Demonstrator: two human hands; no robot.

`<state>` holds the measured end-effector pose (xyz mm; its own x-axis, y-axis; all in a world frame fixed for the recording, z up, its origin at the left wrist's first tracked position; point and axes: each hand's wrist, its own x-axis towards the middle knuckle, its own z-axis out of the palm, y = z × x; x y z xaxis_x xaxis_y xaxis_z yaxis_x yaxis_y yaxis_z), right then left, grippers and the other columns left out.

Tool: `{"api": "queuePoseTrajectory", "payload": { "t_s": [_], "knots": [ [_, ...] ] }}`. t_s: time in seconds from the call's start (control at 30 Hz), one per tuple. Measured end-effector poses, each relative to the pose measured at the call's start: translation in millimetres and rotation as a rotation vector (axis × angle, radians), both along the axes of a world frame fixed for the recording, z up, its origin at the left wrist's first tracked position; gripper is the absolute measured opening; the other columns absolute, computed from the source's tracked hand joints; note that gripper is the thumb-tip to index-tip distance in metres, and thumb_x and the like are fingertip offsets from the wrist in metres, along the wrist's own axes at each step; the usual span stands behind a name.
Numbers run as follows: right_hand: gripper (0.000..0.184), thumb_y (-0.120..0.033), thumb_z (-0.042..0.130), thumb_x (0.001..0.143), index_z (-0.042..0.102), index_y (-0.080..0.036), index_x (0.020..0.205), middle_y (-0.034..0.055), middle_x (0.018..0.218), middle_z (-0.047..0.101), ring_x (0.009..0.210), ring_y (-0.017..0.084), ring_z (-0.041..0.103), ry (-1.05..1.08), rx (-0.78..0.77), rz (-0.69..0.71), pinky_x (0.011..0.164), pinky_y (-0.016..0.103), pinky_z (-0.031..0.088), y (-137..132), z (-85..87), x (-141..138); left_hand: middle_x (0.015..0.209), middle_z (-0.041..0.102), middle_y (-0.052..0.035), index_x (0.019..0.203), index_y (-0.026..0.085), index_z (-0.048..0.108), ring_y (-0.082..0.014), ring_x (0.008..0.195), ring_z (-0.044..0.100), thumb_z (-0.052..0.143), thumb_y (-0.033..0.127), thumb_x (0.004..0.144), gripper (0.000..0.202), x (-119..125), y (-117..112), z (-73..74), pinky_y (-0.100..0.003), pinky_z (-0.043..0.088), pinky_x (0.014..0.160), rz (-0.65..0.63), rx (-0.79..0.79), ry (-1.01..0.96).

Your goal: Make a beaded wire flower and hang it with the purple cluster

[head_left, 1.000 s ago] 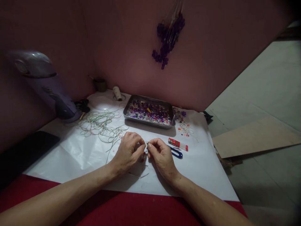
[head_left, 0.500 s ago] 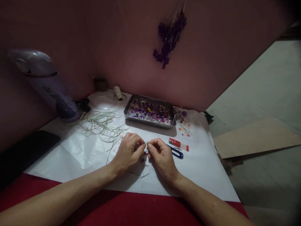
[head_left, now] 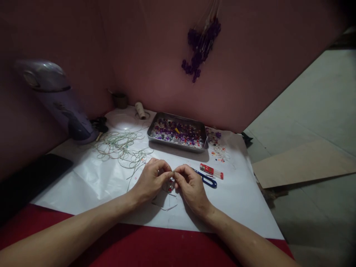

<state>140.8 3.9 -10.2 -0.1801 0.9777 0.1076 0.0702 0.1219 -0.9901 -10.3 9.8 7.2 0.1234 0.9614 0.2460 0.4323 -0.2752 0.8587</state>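
Observation:
My left hand [head_left: 154, 177] and my right hand [head_left: 192, 188] meet over the white sheet, thumbs and forefingers pinched together tip to tip. Between the fingertips they grip a thin cord, mostly hidden by the fingers. Just below hangs a small cluster of clear and red beads [head_left: 170, 186], partly covered by the hands. Pale thread ends [head_left: 167, 209] trail beneath it onto the sheet. Close to my right hand lie blue-handled thread snips [head_left: 209, 181], their blades partly behind the fingers, and a red lighter [head_left: 211, 171].
A metal tray [head_left: 178, 147] of mixed beads stands beyond my hands, with loose beads [head_left: 219, 154] to its right. Tangled green cord [head_left: 121, 146] spreads at left, near a purple flask [head_left: 65, 104]. A thread spool [head_left: 140, 110] sits behind; purple bead strands [head_left: 200, 46] hang on the wall.
The fingertips have drawn together, and the small greenish loop of cord seen between them is now covered. The red and clear beads below show more plainly.

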Motion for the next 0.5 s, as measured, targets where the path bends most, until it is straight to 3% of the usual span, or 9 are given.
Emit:
{"api": "queuePoseTrajectory", "payload": {
  "t_s": [0.2, 0.37, 0.5],
  "knots": [
    [0.017, -0.032, 0.061, 0.085, 0.056, -0.019, 0.075, -0.0053, 0.053, 0.051, 0.047, 0.01, 0.048, 0.023, -0.04, -0.019, 0.047, 0.022, 0.04, -0.1, -0.8, -0.9, 0.073, 0.063, -0.003, 0.071, 0.021, 0.07, -0.02, 0.078, 0.058, 0.068, 0.02, 0.074, 0.004, -0.1, 1.6, -3.8, -0.037, 0.048, 0.072, 0.02, -0.015, -0.135],
    [0.018, -0.032, 0.063, 0.083, 0.057, -0.018, 0.075, -0.0048, 0.051, 0.054, 0.044, 0.01, 0.05, 0.031, -0.071, -0.042, 0.046, 0.022, 0.042, 0.1, -2.4, -0.5, 0.069, 0.064, -0.0029, 0.069, 0.022, 0.071, -0.0212, 0.081, 0.057, 0.067, 0.02, 0.076, 0.008, 0.4, 0.0, -0.6, -0.039, 0.046, 0.077, -0.002, 0.038, -0.12],
    [0.018, -0.032, 0.063, 0.084, 0.058, -0.017, 0.075, -0.0043, 0.051, 0.055, 0.043, 0.009, 0.05, 0.044, -0.087, -0.032, 0.044, 0.021, 0.04, 0.3, -4.0, 0.3, 0.068, 0.063, -0.0023, 0.066, 0.021, 0.069, -0.02, 0.078, 0.057, 0.064, 0.022, 0.077, 0.012, 1.1, -0.9, 0.5, -0.035, 0.047, 0.072, 0.012, 0.019, -0.122]
  ]
}}
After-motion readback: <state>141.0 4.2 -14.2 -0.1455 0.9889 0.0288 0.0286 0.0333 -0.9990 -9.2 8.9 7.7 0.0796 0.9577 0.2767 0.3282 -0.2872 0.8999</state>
